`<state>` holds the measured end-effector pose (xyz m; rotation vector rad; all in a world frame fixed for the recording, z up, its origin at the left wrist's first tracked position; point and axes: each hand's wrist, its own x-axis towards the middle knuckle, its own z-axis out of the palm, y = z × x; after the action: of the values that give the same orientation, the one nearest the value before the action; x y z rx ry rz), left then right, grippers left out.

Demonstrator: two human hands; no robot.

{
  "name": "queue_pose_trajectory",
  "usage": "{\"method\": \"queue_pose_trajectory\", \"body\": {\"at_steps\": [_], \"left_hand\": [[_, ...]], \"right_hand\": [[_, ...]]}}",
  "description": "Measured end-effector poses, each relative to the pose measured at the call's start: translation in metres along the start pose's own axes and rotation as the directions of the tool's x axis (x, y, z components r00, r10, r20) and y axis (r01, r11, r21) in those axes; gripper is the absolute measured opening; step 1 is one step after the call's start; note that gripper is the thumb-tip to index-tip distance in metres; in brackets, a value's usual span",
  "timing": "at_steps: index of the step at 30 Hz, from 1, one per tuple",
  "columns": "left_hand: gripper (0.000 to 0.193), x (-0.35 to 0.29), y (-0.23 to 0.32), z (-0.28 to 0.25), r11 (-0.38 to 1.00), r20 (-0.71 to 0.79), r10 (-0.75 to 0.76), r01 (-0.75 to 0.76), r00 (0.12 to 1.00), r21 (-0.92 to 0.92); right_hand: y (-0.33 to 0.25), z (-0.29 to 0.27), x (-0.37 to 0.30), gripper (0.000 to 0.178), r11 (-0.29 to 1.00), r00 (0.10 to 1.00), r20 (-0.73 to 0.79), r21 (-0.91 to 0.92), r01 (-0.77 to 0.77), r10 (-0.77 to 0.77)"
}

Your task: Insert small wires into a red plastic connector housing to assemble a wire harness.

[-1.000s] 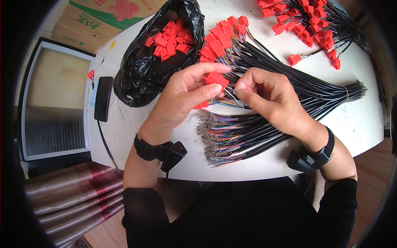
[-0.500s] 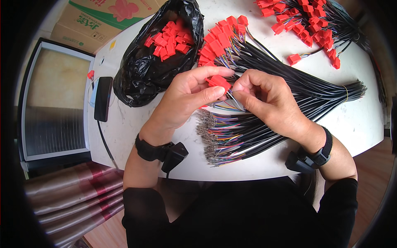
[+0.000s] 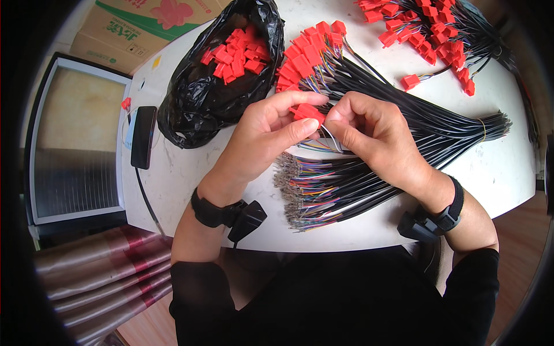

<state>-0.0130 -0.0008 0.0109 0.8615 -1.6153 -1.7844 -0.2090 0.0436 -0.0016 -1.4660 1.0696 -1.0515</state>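
Observation:
Between the thumb and fingers of my left hand (image 3: 268, 130) is a red plastic connector housing (image 3: 309, 113). My right hand (image 3: 372, 130) is closed in a pinch at the housing's right end, on thin wires; a white wire (image 3: 332, 135) loops down beside its thumb. Just what the fingertips grip is partly hidden. Under both hands lies a large bundle of black cables (image 3: 415, 109), tied near its right end. Cables at its far side carry red housings (image 3: 303, 57). Those at the near side end in bare coloured wires with metal terminals (image 3: 291, 190).
A black plastic bag (image 3: 187, 104) holding loose red housings (image 3: 236, 55) stands at the left back. Another bundle of cables with red housings (image 3: 427, 34) lies far right. A phone (image 3: 144, 138) rests at the white table's (image 3: 259, 230) left edge, near a cardboard box (image 3: 127, 34).
Both hands have shifted very slightly, with the red housing still in the left. The white wire's loop near my right thumb now shows a different curve.

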Motion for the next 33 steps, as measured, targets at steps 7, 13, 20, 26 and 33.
{"method": "queue_pose_trajectory", "body": {"at_steps": [7,13,20,26,33], "left_hand": [[0.052,0.001,0.008,-0.006,0.993,-0.076,0.115,-0.116,0.99,-0.004],[0.035,0.001,0.006,-0.012,0.986,-0.052,0.135,-0.129,0.989,0.106],[0.017,-0.002,0.004,-0.012,0.979,-0.06,0.082,-0.069,0.995,0.192],[0.015,-0.002,0.005,-0.01,0.977,-0.019,0.003,0.001,1.0,0.214],[0.014,-0.004,0.008,-0.009,0.986,-0.01,0.05,-0.048,0.999,0.16]], "right_hand": [[0.0,-0.009,0.006,0.009,0.984,0.999,-0.031,0.176,-0.004,0.01],[-0.001,-0.011,0.007,0.012,0.969,1.0,-0.013,0.247,-0.021,0.025],[-0.004,-0.009,0.006,0.011,0.966,1.0,-0.015,0.259,-0.019,0.023],[0.0,-0.009,0.006,0.009,0.958,1.0,-0.012,0.284,0.022,-0.019],[0.001,-0.008,0.006,0.009,0.956,1.0,-0.001,0.293,0.019,-0.02]]}}
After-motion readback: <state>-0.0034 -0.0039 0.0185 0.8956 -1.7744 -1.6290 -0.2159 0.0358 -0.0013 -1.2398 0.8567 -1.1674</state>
